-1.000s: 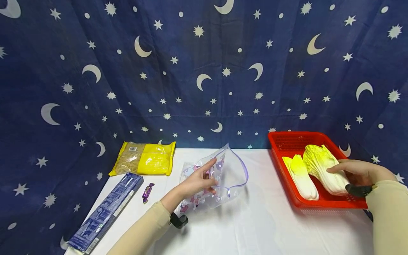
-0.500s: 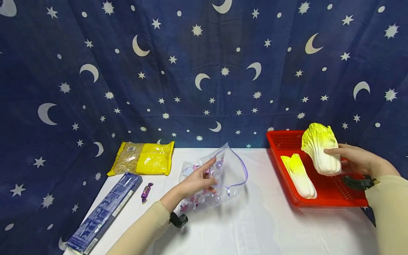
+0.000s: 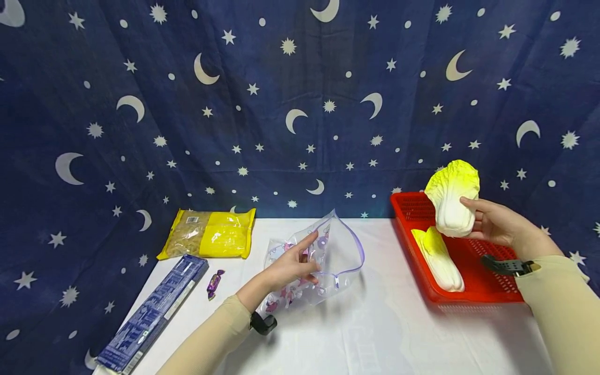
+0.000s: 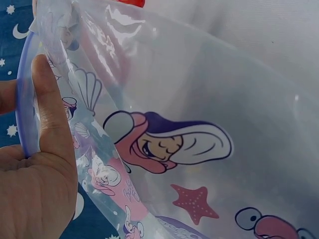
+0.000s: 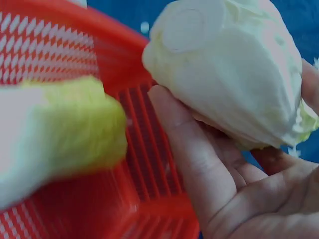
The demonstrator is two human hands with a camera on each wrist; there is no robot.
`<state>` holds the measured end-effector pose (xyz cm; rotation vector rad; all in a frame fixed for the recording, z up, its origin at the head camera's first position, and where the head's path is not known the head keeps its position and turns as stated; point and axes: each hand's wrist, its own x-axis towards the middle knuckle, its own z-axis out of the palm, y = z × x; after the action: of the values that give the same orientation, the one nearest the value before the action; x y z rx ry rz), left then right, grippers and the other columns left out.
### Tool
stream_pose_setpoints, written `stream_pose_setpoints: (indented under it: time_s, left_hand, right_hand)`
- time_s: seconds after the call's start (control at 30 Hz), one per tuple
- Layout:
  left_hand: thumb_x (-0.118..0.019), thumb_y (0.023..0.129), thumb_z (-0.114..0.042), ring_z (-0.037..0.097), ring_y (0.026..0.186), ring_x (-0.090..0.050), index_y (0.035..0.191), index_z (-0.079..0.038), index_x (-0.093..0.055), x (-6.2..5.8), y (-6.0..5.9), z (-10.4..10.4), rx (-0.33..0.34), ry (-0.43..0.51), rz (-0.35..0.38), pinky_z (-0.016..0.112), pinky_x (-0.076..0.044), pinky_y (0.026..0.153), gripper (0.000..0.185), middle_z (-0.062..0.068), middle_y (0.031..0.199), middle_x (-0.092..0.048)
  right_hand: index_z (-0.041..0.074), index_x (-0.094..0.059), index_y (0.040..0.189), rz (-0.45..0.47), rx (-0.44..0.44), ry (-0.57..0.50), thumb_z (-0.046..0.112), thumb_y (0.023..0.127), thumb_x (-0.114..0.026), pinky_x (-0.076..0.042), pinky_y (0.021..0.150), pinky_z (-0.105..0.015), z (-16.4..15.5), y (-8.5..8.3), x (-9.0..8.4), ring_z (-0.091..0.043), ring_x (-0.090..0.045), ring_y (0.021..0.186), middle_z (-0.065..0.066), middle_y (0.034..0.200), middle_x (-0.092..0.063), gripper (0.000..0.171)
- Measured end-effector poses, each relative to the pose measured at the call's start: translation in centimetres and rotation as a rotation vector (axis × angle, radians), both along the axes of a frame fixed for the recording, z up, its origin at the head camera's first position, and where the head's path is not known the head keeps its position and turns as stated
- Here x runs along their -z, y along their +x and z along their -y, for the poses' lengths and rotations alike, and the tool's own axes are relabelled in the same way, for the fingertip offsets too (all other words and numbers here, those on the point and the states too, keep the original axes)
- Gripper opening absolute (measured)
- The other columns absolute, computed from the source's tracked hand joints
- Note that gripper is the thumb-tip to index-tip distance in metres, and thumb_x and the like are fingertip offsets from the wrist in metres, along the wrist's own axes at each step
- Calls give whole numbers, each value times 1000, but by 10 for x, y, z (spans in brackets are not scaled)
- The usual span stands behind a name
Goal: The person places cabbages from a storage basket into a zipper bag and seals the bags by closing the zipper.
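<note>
In the head view my right hand (image 3: 497, 221) holds a napa cabbage (image 3: 452, 200) above the red basket (image 3: 473, 298), leafy yellow end up. The right wrist view shows its round white base (image 5: 189, 27) with the thumb and fingers around the body. A slimmer napa cabbage (image 3: 440, 263) lies in the basket's left side. My left hand (image 3: 289, 266) grips a clear zip bag (image 3: 328, 286) with cartoon prints by its mouth, index finger stretched out. The bag's purple zip rim (image 4: 24, 89) passes between thumb and fingers in the left wrist view. The bag's mouth gapes toward the right.
At the back left lies a yellow packet (image 3: 227, 234) with a clear window. A long blue box (image 3: 154, 312) runs along the table's left edge, beside a purple wrapped candy (image 3: 214, 284). A dark blue curtain (image 3: 262, 104) with moons and stars stands behind the white table (image 3: 384, 333).
My right hand has lifted the larger napa cabbage out of the basket, raising it and carrying it slightly left. The left hand and the bag stay in place.
</note>
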<state>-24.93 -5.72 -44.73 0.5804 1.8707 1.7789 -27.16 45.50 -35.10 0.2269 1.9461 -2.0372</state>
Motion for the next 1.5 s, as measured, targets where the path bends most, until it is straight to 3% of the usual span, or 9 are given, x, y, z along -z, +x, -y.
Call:
stream_pose_setpoints:
  time_s: [0.33, 0.53, 0.63, 0.8, 0.97, 1.13, 1.2, 1.33, 1.5]
  left_hand:
    - [-68, 94, -5, 25, 75, -70, 165, -28, -19, 1, 0, -2, 3, 5, 1, 36, -61, 82, 90, 22, 139, -48]
    - [-67, 95, -2, 23, 75, -70, 165, -27, -18, 2, -1, -4, 14, 26, -4, 36, -61, 82, 89, 14, 163, -29]
    - [-66, 95, -1, 23, 75, -69, 166, -25, -18, 2, -1, -5, 17, 32, -6, 37, -61, 82, 89, 8, 169, -19]
    - [-66, 95, -1, 22, 74, -69, 166, -26, -17, 2, 0, -5, 17, 26, -2, 37, -61, 81, 89, 8, 168, -19]
    - [-67, 95, -3, 23, 74, -70, 166, -23, -16, 0, 0, -5, 9, 10, -6, 36, -61, 82, 89, 8, 167, -22]
    - [-66, 95, -5, 24, 74, -71, 166, -22, -17, 0, -1, -4, 10, -7, -10, 35, -61, 83, 89, 21, 138, -50]
    - [-66, 95, -5, 25, 75, -71, 166, -23, -16, 0, -1, -4, 13, -9, -10, 35, -61, 83, 89, 21, 130, -53]
    - [-66, 95, -5, 25, 75, -71, 166, -24, -16, -1, 0, -4, 13, -14, -11, 35, -61, 84, 89, 19, 131, -53]
    - [-66, 95, -6, 25, 76, -71, 166, -23, -15, -2, 0, -4, 17, -20, -13, 35, -60, 84, 90, 20, 115, -58]
  right_hand:
    - [19, -30, 136, 100, 52, -394, 34, 105, -56, -53, 95, -55, 51, -4, -2, -29, -72, 99, -7, 109, -65, 43]
    - [24, -9, 150, 179, 55, -646, 29, 106, -56, -36, 113, -54, 77, -2, 1, -33, -66, 110, -10, 123, -58, 65]
    - [28, -7, 153, 203, 66, -739, 24, 106, -57, -31, 118, -52, 89, 0, 3, -34, -60, 118, -9, 130, -54, 69]
    - [25, -11, 153, 214, 63, -806, 18, 106, -54, -28, 120, -51, 109, 2, 7, -31, -48, 129, -5, 141, -43, 64]
    - [17, -22, 147, 176, -15, -709, 18, 107, -50, -37, 115, -53, 125, 6, 13, -31, -53, 122, -6, 134, -52, 48]
    - [13, -38, 136, 157, -76, -725, 19, 108, -48, -49, 103, -50, 138, 8, 22, -33, -61, 117, -10, 127, -61, 31]
    - [13, -39, 135, 163, -75, -755, 18, 107, -49, -49, 104, -50, 144, 9, 23, -34, -61, 117, -12, 127, -61, 30]
    - [15, -30, 141, 166, -74, -795, 17, 107, -49, -45, 109, -52, 155, 11, 25, -33, -59, 119, -11, 132, -54, 39]
    - [14, -31, 143, 142, -116, -826, 12, 108, -44, -40, 113, -55, 167, 14, 26, -32, -56, 124, -11, 136, -53, 37]
